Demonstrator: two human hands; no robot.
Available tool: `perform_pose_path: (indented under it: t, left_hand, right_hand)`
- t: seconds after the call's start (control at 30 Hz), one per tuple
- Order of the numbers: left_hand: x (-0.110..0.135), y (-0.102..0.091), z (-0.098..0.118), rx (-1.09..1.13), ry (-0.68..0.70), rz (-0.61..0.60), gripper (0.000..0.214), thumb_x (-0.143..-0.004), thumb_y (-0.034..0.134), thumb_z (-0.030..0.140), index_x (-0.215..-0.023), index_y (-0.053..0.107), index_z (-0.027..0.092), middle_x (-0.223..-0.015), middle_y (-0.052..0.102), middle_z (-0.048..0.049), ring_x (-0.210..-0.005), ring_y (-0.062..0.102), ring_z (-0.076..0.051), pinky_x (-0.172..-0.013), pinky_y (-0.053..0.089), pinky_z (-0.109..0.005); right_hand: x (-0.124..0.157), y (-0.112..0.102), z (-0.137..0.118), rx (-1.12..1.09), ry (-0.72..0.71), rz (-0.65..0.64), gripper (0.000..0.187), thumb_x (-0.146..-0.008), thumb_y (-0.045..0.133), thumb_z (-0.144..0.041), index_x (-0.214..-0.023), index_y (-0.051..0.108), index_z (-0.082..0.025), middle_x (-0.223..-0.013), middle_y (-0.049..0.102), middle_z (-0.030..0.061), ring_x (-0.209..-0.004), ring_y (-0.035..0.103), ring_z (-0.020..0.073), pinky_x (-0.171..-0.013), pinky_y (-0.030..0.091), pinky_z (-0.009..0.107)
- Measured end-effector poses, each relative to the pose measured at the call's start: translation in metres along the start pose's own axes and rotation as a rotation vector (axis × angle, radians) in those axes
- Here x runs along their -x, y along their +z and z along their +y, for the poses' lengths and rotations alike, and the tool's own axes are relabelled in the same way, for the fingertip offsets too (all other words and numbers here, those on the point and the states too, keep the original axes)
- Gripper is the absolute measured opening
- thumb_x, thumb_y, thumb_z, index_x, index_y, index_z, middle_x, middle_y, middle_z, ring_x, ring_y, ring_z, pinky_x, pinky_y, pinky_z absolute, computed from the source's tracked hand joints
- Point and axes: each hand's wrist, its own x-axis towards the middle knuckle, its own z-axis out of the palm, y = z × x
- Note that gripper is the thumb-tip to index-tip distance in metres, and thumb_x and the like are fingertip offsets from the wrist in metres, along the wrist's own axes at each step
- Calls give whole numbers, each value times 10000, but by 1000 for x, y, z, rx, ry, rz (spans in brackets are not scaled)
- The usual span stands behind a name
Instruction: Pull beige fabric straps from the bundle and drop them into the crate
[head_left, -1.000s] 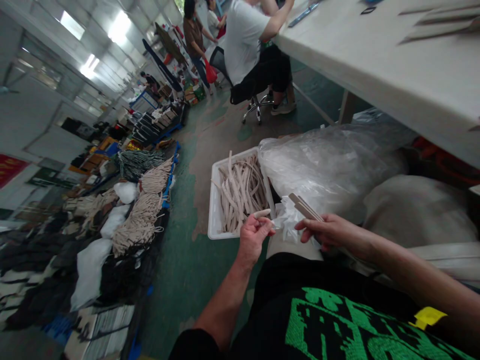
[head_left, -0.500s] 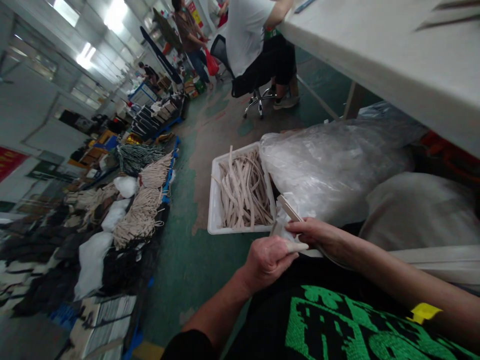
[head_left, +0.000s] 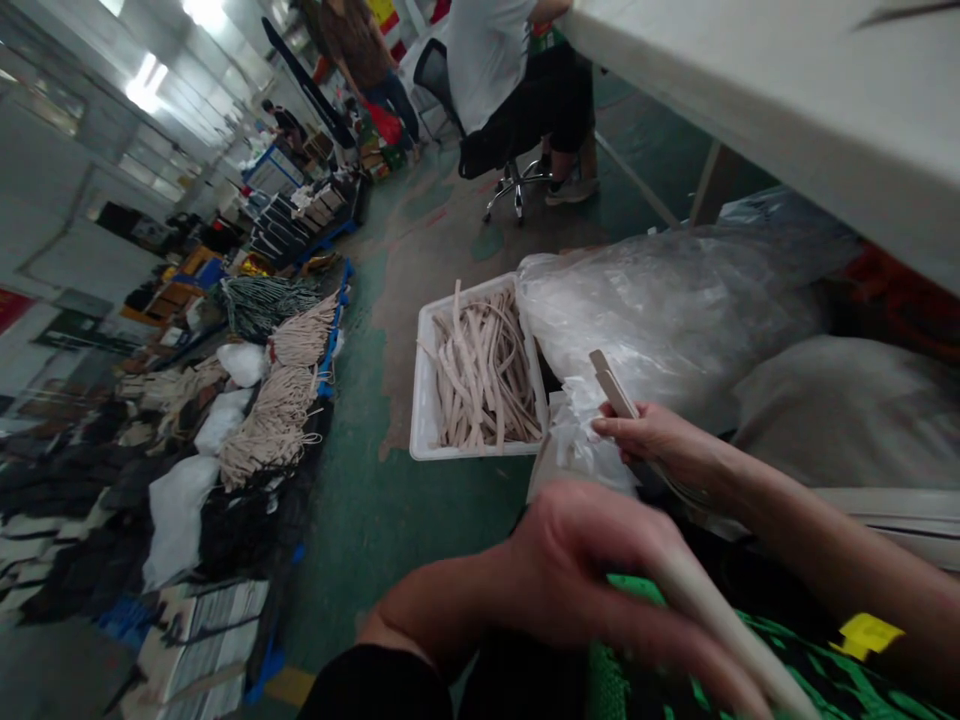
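My right hand (head_left: 649,435) pinches a few flat beige straps (head_left: 613,385), their ends pointing up and left past my fingers. More of their length trails below the hand towards my lap. Close to the camera, my left hand (head_left: 592,565) is blurred, its fingers stretched out and apart over my black and green shirt. A whitish covering, perhaps a finger cot, shows on one finger. Just left of my right hand lies crumpled white plastic (head_left: 581,440). Beyond it, a white bin (head_left: 422,400) on the floor holds many loose beige straps (head_left: 480,370).
A large clear plastic bag (head_left: 645,290) lies right of the bin, under a pale table (head_left: 720,70). A person (head_left: 491,70) sits on an office chair ahead; another stands behind. Bundled straps (head_left: 281,400) and white sacks line the left side of the green floor.
My left hand has left the straps and swung towards the camera and my chest, its fingers opening. My right hand has moved slightly right and up, still gripping the straps.
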Motion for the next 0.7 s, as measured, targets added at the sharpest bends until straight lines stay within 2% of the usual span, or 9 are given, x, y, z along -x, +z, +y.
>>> perform_pose_path:
  t: [0.07, 0.1, 0.17, 0.23, 0.33, 0.47, 0.53, 0.6, 0.7]
  left_hand:
    - [-17, 2, -18, 180, -103, 148, 549, -919, 505, 732, -965, 728, 232, -794, 701, -55, -742, 663, -177, -700, 548, -305]
    - [-25, 4, -29, 314, -180, 237, 567, -875, 572, 746, -936, 706, 199, -781, 687, -52, -724, 643, -163, -708, 539, -299]
    - [-37, 11, -50, 586, -354, 368, 630, -683, 785, 743, -907, 680, 164, -801, 688, -49, -742, 632, -153, -739, 524, -289]
    - [-41, 23, -66, 759, -497, 318, 683, -531, 901, 688, -900, 695, 152, -844, 712, -69, -775, 648, -172, -775, 523, -309]
    - [-42, 43, -73, 902, -613, 140, 589, -541, 915, 644, -815, 736, 154, -810, 736, -83, -739, 666, -192, -798, 538, -356]
    - [-43, 51, -61, 953, -666, 114, 429, -586, 922, 550, -690, 744, 173, -703, 737, -42, -671, 674, -176, -803, 561, -350]
    - [-42, 41, -53, 945, -658, 94, 388, -610, 917, 518, -712, 769, 173, -697, 745, -36, -649, 679, -172, -758, 575, -337]
    - [-42, 20, -46, 962, -610, 111, 386, -613, 923, 508, -741, 786, 170, -690, 744, -34, -624, 674, -158, -700, 581, -305]
    - [-45, -34, -39, 971, -443, 325, 380, -595, 945, 490, -681, 749, 176, -635, 705, -13, -588, 651, -127, -641, 585, -262]
  right_hand:
    - [0, -3, -1, 32, -17, 7, 436, -568, 836, -501, -791, 571, -237, -669, 586, -15, -535, 440, 109, -488, 399, 259]
    - [-2, -4, -1, 48, -23, 2, 433, -571, 832, -510, -793, 580, -236, -687, 608, -6, -549, 460, 116, -497, 412, 264]
    - [-5, -7, 0, 74, -35, -21, 443, -567, 832, -532, -792, 591, -236, -716, 645, 10, -578, 498, 132, -515, 435, 273]
    - [-10, -8, 2, 83, -58, -37, 452, -567, 834, -549, -789, 594, -235, -725, 663, 18, -611, 534, 148, -526, 446, 273]
    - [-16, -9, 8, 90, -95, -60, 451, -569, 838, -555, -764, 586, -236, -705, 668, 18, -634, 567, 162, -509, 439, 260]
    - [-16, -9, 12, 108, -119, -48, 412, -586, 839, -527, -743, 596, -234, -691, 671, 14, -645, 577, 164, -495, 443, 245]
    - [-13, -9, 10, 117, -115, -41, 386, -606, 839, -512, -729, 606, -230, -693, 669, 15, -639, 571, 159, -495, 453, 242]
    - [-11, -9, 7, 129, -111, -37, 366, -659, 816, -528, -740, 628, -224, -728, 686, 30, -630, 557, 152, -495, 458, 239]
    - [-6, -10, 1, 114, -91, -5, 404, -777, 723, -606, -862, 667, -216, -852, 738, 68, -581, 488, 128, -502, 465, 247]
